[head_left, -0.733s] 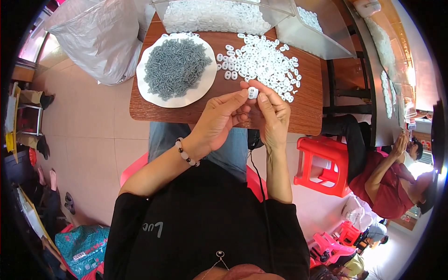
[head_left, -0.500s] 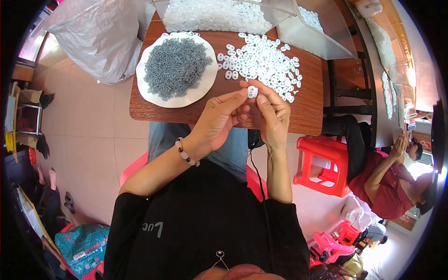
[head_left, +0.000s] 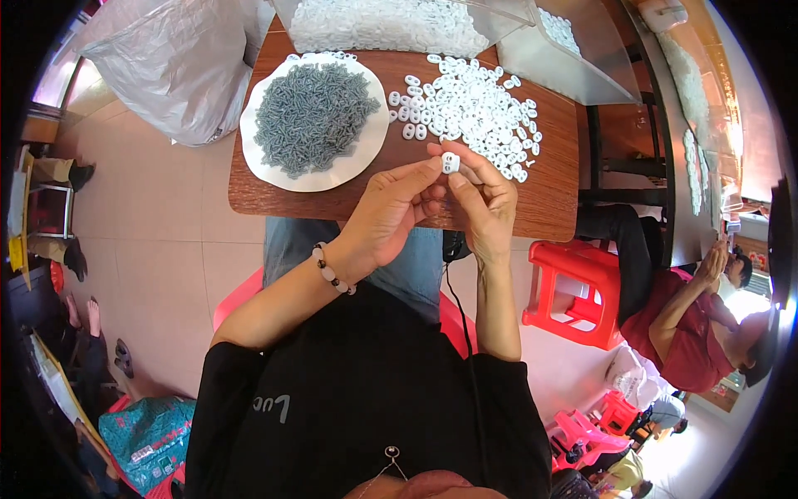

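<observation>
Close to the table's front edge, a small white oval plastic piece with two holes (head_left: 450,163) is held up between my hands. My left hand (head_left: 389,214) pinches its left side between thumb and fingertips; a beaded bracelet circles that wrist. From the right, my right hand (head_left: 489,208) closes on the same piece, fingers behind it and thumb just below its lower right. Beyond my hands lies a loose heap of similar white two-holed pieces (head_left: 478,104). To the left stands a white wavy-rimmed plate (head_left: 376,141) piled with small grey screw-like pieces (head_left: 314,116).
A clear bin of white pieces (head_left: 382,27) stands at the back of the wooden table (head_left: 544,200). A large pale plastic bag (head_left: 179,66) sits beyond the left edge. At right are a red stool (head_left: 573,291) and a person in a dark red top (head_left: 686,345).
My right thumb has shifted slightly down and left, off the white piece's lower edge. Both hands keep their place and the piece stays between them.
</observation>
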The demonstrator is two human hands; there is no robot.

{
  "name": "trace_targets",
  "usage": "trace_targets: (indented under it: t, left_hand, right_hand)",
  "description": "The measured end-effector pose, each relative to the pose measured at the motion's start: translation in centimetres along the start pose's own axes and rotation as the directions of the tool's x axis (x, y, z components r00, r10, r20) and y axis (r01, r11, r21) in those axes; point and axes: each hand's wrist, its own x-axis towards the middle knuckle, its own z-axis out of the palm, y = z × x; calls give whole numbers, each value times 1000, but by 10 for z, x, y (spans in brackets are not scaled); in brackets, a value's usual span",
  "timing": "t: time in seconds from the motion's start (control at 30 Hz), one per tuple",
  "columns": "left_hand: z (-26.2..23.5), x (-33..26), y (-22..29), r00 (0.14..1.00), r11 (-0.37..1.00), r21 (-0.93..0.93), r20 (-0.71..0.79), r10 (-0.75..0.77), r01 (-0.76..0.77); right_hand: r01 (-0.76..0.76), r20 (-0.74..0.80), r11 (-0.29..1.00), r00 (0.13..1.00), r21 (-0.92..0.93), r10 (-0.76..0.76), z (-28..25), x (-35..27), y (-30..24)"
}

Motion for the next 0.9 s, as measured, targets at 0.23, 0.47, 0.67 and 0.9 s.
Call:
trace_targets:
  t: [0.23, 0.47, 0.67, 0.9]
  left_hand:
    - [-2, 4, 2, 1000, 1000, 1, 10, -9, 9]
    - [0, 3, 6, 1000, 998, 65, 9, -6, 5]
    - [-9, 3, 12, 1000, 985, 170, -20, -22, 25]
    - [-32, 0, 7, 997, 980, 187, -13, -70, 71]
  right_hand:
    - [-1, -17, 999, 1000, -37, 0, 1, 4, -1]
    - [-11, -26, 991, 1000, -135, 8, -4, 13, -6]
    - [131, -82, 928, 982, -347, -169, -15, 37, -30]
    - [348, -97, 479, 721, -806, -686, -69, 119, -112]
